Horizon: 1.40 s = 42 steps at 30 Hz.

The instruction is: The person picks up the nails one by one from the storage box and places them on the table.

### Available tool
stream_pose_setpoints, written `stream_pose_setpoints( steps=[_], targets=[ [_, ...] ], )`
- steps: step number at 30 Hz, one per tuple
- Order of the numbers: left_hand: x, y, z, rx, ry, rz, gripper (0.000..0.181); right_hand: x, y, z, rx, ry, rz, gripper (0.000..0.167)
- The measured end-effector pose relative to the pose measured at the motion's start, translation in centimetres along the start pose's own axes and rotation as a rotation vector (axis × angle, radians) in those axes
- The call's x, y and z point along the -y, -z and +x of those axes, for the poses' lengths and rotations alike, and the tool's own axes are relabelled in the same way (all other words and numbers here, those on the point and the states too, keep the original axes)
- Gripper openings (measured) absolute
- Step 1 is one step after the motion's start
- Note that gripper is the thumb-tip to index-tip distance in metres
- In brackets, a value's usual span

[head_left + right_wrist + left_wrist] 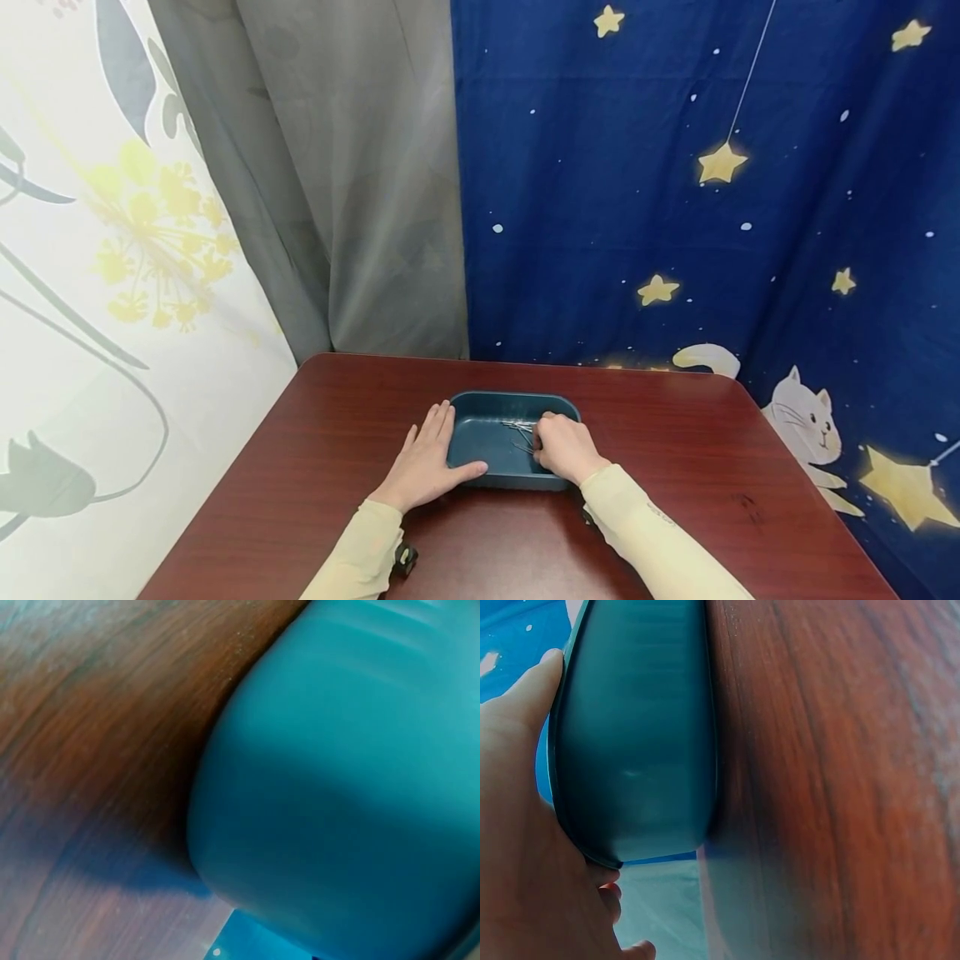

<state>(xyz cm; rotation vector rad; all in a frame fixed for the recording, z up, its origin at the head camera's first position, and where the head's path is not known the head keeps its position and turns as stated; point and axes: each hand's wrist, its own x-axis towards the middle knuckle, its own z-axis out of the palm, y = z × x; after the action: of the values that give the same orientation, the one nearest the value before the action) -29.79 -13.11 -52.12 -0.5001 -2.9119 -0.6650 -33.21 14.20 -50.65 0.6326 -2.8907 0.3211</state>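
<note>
A dark teal rectangular tray (pixel 480 442) with rounded corners sits on the table. Several thin, silvery metal pieces (pixel 517 427) lie inside toward its right; their exact kind is too small to make out. My left hand (pixel 423 467) rests against the tray's left end, fingers stretched along the rim and thumb over the near edge. In the left wrist view, the thumb (pixel 544 682) touches the tray's rim. Reaching over the right side, my right hand (pixel 564 446) has curled fingers at the metal pieces and pinches some; its fingertips are largely hidden. The right wrist view shows mostly the tray's outer wall (pixel 330 780).
The reddish-brown wooden table (pixel 360 400) extends around the tray on every side. Behind it hang a grey curtain (pixel 397 208) and a blue star-patterned curtain (pixel 570 208). A white floral cloth (pixel 67 275) hangs at the left.
</note>
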Motion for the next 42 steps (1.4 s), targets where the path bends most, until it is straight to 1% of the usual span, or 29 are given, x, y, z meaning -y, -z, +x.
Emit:
stream_pose_setpoints(
  steps=[6,13,20,26,35,42],
  targets=[
    [0.0,0.0,0.0,-0.012,-0.003,0.001,0.116,0.0,0.0,0.1,-0.014,-0.006,-0.005,0.024],
    [0.0,0.1,0.1,-0.003,-0.005,-0.005,0.116,0.1,0.1,0.0,-0.013,-0.022,-0.004,0.027],
    [0.0,0.1,0.3,-0.007,-0.009,-0.015,0.115,0.0,0.2,0.1,-0.013,-0.027,0.012,0.024],
    [-0.1,0.1,0.2,-0.001,-0.005,-0.018,0.115,-0.1,0.2,0.0,-0.050,0.008,0.029,0.023],
    [0.0,0.0,0.1,0.006,0.002,-0.011,0.115,-0.2,0.3,-0.4,-0.108,0.058,0.015,0.022],
    [0.0,0.1,0.1,0.009,0.002,-0.015,0.115,-0.1,1.2,-0.7,-0.123,0.113,0.000,0.028]
  ],
)
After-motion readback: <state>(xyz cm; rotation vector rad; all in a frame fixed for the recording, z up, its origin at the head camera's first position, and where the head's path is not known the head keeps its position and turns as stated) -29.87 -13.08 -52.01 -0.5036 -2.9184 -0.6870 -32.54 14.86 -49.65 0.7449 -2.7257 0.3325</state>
